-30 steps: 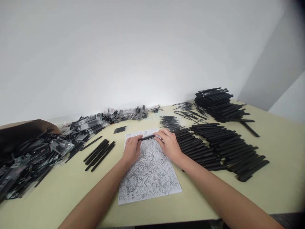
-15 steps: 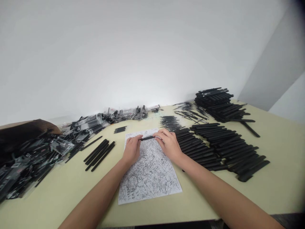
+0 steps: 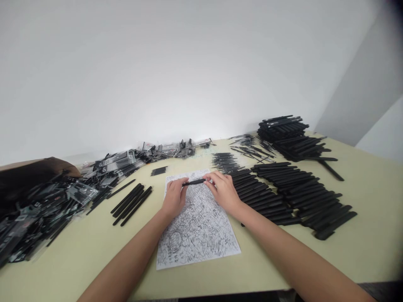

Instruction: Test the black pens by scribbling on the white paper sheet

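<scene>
A black pen lies level between my two hands, just above a white sheet covered in black scribbles. My left hand pinches the pen's left end with closed fingers. My right hand grips the right end, fingers curled round it. Both hands rest over the top part of the sheet, near the middle of the pale yellow table.
Rows of black pens fill the table to the right, with a stack further back. A few loose pens lie left of the sheet. Clear packets pile up at the left beside a brown bag.
</scene>
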A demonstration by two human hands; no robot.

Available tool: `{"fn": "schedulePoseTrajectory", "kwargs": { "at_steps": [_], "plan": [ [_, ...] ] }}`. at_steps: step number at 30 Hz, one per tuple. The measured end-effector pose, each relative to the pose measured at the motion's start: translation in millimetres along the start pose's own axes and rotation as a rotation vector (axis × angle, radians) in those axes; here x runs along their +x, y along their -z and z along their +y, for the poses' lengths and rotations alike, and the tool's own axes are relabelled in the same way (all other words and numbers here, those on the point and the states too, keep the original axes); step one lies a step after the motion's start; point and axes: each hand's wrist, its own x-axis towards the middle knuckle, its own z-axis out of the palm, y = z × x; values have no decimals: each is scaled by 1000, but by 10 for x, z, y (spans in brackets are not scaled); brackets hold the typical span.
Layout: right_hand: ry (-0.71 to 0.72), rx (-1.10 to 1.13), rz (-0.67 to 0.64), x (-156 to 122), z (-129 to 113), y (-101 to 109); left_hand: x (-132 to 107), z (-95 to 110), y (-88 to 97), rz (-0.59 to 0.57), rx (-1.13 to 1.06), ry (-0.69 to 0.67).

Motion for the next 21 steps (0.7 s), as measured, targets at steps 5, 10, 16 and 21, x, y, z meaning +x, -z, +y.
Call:
{"fn": "schedulePoseTrajectory", "kwargs": {
  "at_steps": [5,10,16,21],
  "plan": [
    [-53,121,5,18,36,-33,3,-11,2,37,9,-24],
    [-66,157,9,33,21,-19,10,8,26,35,24,-60],
    [-71,-35,-18,7,-48,20,18,40,25,59,38,-83],
    [-36,-1,15,-21,-85,45,12,33,7,82,52,-79]
  ]
}}
